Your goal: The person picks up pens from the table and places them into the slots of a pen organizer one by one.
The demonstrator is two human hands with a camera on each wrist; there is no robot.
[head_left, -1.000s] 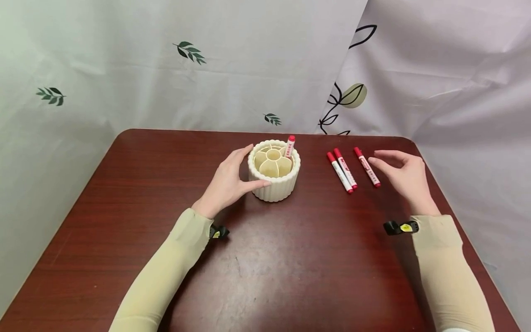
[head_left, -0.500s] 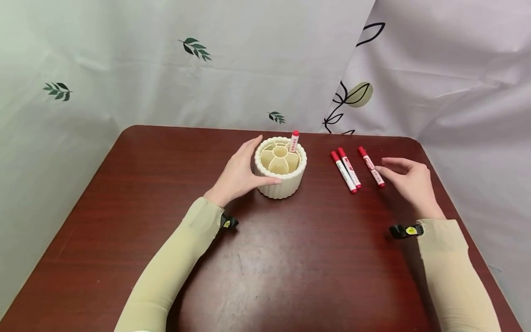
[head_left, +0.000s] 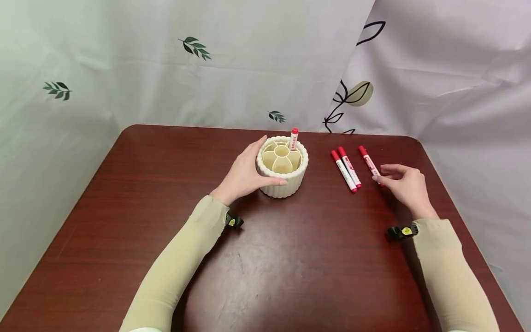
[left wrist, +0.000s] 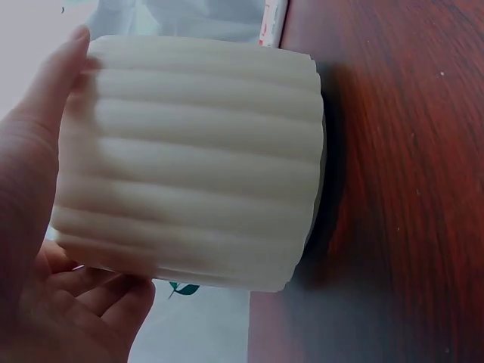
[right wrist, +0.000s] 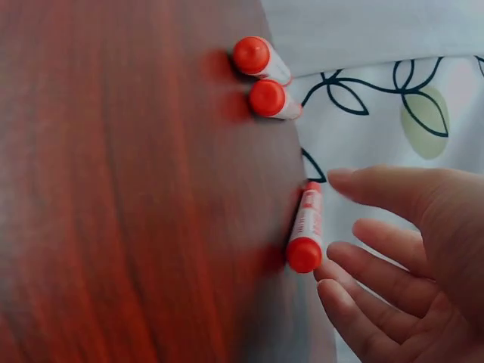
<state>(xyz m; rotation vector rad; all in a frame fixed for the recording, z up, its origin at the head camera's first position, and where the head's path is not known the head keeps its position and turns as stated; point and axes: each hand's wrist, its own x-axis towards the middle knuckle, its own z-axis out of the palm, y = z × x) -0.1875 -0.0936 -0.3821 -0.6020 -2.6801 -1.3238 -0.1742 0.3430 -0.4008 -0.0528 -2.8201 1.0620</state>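
Observation:
My left hand grips a cream fluted pen holder, thumb across its front and fingers round its far left side. In the left wrist view the ribbed wall of the pen holder fills the middle. One red-capped marker stands in a back right compartment. Over on the right, my right hand hovers with parted, relaxed fingers at the near end of a lying marker. The right wrist view has that marker lying between thumb and fingers, none of them closed on it.
Two more red-and-white markers, one white-sided and one beside it, lie side by side between the pen holder and my right hand. A patterned curtain hangs behind the far edge of the dark red table.
My right hand has come down and closer to the single lying marker, its thumb now overlapping the near end. My left hand stays on the pen holder; the head view has shifted slightly.

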